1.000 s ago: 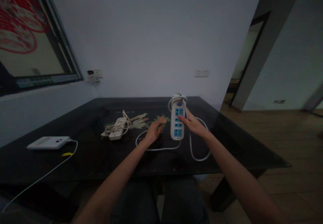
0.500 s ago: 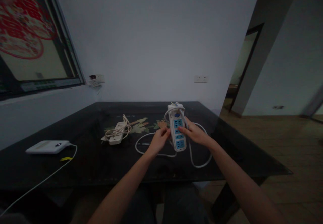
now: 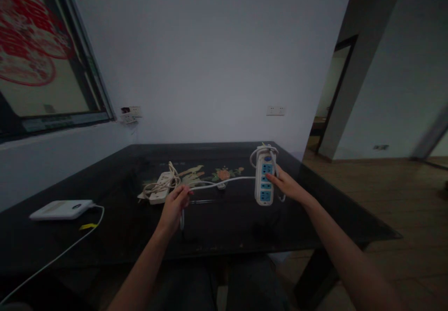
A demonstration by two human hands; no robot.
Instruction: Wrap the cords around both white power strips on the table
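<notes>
My right hand (image 3: 285,182) is closed around the side of a white power strip (image 3: 260,185) with blue socket faces, held upright above the table. Part of its white cord (image 3: 231,179) loops over the strip's top end. From behind the strip the cord stretches left to my left hand (image 3: 176,203), whose fingers pinch it, and a short length hangs below that hand. Just behind my left hand lies a second white power strip (image 3: 160,198) with its own cord (image 3: 172,176) bundled over it. The back of the held strip is hidden.
A dark glossy table (image 3: 224,229) with a painted flower pattern stands against the wall. At the left lies a white power bank (image 3: 61,209) with a cable (image 3: 75,241) running off the near edge, beside a yellow tag (image 3: 88,226). Wall sockets (image 3: 276,110) sit above the table.
My left hand has moved left from beside the strip, drawing the cord out between the hands. My right hand has carried the power strip a little to the right.
</notes>
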